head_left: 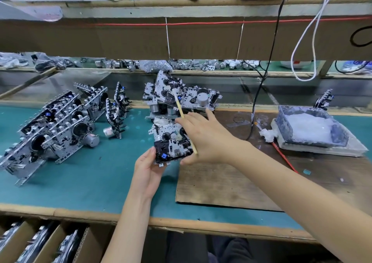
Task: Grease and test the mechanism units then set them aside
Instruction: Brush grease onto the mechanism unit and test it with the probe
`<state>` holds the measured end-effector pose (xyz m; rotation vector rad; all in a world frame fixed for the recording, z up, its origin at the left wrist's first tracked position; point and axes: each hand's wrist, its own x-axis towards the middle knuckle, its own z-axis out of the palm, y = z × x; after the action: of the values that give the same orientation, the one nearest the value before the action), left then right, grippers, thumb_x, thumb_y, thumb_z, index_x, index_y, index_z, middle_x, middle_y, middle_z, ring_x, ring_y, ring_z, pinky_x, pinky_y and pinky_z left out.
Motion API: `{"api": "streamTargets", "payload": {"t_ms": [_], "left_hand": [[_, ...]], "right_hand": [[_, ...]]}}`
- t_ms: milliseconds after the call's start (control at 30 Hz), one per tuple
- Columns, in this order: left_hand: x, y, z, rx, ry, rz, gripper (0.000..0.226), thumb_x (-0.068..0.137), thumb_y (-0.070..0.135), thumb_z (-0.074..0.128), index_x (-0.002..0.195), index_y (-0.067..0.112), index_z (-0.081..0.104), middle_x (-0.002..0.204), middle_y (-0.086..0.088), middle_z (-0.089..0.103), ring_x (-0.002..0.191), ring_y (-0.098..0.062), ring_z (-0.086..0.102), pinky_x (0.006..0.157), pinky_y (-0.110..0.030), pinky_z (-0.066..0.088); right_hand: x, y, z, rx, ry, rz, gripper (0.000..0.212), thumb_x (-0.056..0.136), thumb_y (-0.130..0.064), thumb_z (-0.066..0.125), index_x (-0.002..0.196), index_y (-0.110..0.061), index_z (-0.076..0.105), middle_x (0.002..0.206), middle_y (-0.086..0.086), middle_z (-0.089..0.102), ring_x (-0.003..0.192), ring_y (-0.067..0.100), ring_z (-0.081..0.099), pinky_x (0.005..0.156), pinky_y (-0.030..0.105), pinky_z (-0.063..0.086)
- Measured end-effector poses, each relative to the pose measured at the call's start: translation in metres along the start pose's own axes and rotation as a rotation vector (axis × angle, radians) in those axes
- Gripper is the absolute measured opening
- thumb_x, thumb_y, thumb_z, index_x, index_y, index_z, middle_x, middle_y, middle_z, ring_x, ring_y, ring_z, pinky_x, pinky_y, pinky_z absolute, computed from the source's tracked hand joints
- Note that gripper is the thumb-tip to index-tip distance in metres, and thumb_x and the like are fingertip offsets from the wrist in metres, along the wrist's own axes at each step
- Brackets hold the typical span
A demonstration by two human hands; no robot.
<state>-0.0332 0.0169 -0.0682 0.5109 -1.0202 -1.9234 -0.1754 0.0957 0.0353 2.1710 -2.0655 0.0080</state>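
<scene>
1. while the left hand [148, 168] curls its fingers and thumb round the near edge of one mechanism unit [171, 144], cartons [40, 240] holding what look like more units sit under the bench edge, nearer than both wrists.
2. the right hand [203, 140] rests against the unit's right side with a wooden brush [179, 106] pinched between its fingers. its other fingers are loosely spread, and the bristle end points away past the fingertips.
3. i judge this unit to be mid-step, being greased or tested. which of the two i cannot tell.
4. left of the left fingers a pile of units [56, 126] leans together on the green mat, probably the ones already set aside, though that is a guess.
5. just beyond the right fingertips sits a stack of units [181, 97], likely yet to be done.
6. well to the right of the right hand stands a tray of white grease [310, 126].
</scene>
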Motion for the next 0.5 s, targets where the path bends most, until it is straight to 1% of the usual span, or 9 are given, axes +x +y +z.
{"api": "streamTargets", "payload": {"t_ms": [133,200,267,300,333,400,433,467,500], "left_hand": [[-0.001,0.000,0.000,0.027,-0.021,-0.002,0.032,0.082,0.020,0.048,0.078,0.012,0.078,0.083,-0.004,0.075,0.074,-0.012,0.070,0.062,-0.021,0.055],[-0.001,0.000,0.000,0.020,-0.024,-0.002,0.032,0.082,0.020,0.048,0.079,0.011,0.078,0.084,-0.005,0.075,0.075,-0.013,0.070,0.062,-0.021,0.055],[-0.001,0.000,-0.001,0.007,-0.021,0.001,0.032,0.082,0.020,0.048,0.080,0.011,0.078,0.086,-0.005,0.075,0.077,-0.013,0.070,0.066,-0.022,0.056],[-0.001,0.001,-0.001,0.000,-0.017,0.003,0.032,0.083,0.020,0.048,0.080,0.012,0.078,0.087,-0.005,0.074,0.078,-0.013,0.070,0.067,-0.022,0.056],[-0.001,0.001,-0.002,-0.010,-0.009,0.006,0.032,0.083,0.019,0.047,0.080,0.012,0.078,0.087,-0.004,0.074,0.078,-0.013,0.070,0.068,-0.021,0.056],[0.001,0.000,-0.003,-0.028,0.017,0.005,0.034,0.087,0.016,0.046,0.077,0.013,0.078,0.084,-0.002,0.074,0.075,-0.011,0.069,0.065,-0.020,0.055],[0.001,0.000,-0.003,-0.033,0.029,0.003,0.038,0.090,0.013,0.043,0.075,0.013,0.078,0.082,-0.001,0.074,0.073,-0.010,0.068,0.064,-0.020,0.054],[0.001,-0.001,-0.004,-0.035,0.038,0.001,0.041,0.093,0.012,0.041,0.074,0.014,0.078,0.080,0.000,0.074,0.071,-0.009,0.068,0.063,-0.020,0.053],[0.001,-0.001,-0.004,-0.035,0.043,0.002,0.042,0.093,0.012,0.041,0.073,0.014,0.078,0.080,0.001,0.074,0.070,-0.009,0.067,0.063,-0.020,0.052]], "right_hand": [[0.002,0.000,0.000,-0.046,0.046,-0.031,0.101,0.069,-0.061,0.065,0.143,-0.008,0.022,0.140,0.010,0.038,0.128,0.028,0.031,0.111,0.051,0.009],[0.002,0.001,0.000,-0.040,0.051,-0.042,0.099,0.070,-0.060,0.065,0.143,-0.009,0.023,0.141,0.010,0.038,0.129,0.027,0.031,0.111,0.051,0.007],[-0.001,0.003,-0.002,0.037,0.045,-0.036,0.097,0.072,-0.059,0.065,0.144,-0.010,0.022,0.146,0.008,0.034,0.135,0.023,0.025,0.113,0.052,0.004],[-0.004,0.005,-0.003,0.122,0.072,-0.039,0.092,0.075,-0.056,0.065,0.144,-0.010,0.025,0.146,0.008,0.035,0.136,0.022,0.026,0.114,0.051,0.007],[-0.007,0.006,-0.005,0.243,0.143,-0.049,0.081,0.079,-0.046,0.066,0.141,-0.009,0.032,0.142,0.009,0.041,0.132,0.023,0.033,0.113,0.049,0.016],[-0.014,0.007,-0.009,0.474,0.374,-0.090,0.046,0.086,-0.018,0.064,0.128,-0.003,0.052,0.123,0.013,0.059,0.113,0.024,0.054,0.101,0.035,0.039],[-0.017,0.006,-0.012,0.531,0.490,-0.117,0.033,0.087,-0.008,0.060,0.118,-0.001,0.060,0.111,0.013,0.066,0.101,0.021,0.060,0.092,0.026,0.045],[-0.020,0.006,-0.015,0.558,0.581,-0.154,0.026,0.086,-0.003,0.058,0.111,0.001,0.064,0.100,0.012,0.069,0.090,0.016,0.062,0.083,0.015,0.046],[-0.023,0.006,-0.018,0.566,0.636,-0.199,0.024,0.085,-0.002,0.058,0.106,0.003,0.066,0.090,0.012,0.070,0.080,0.011,0.061,0.075,0.009,0.043]]}}
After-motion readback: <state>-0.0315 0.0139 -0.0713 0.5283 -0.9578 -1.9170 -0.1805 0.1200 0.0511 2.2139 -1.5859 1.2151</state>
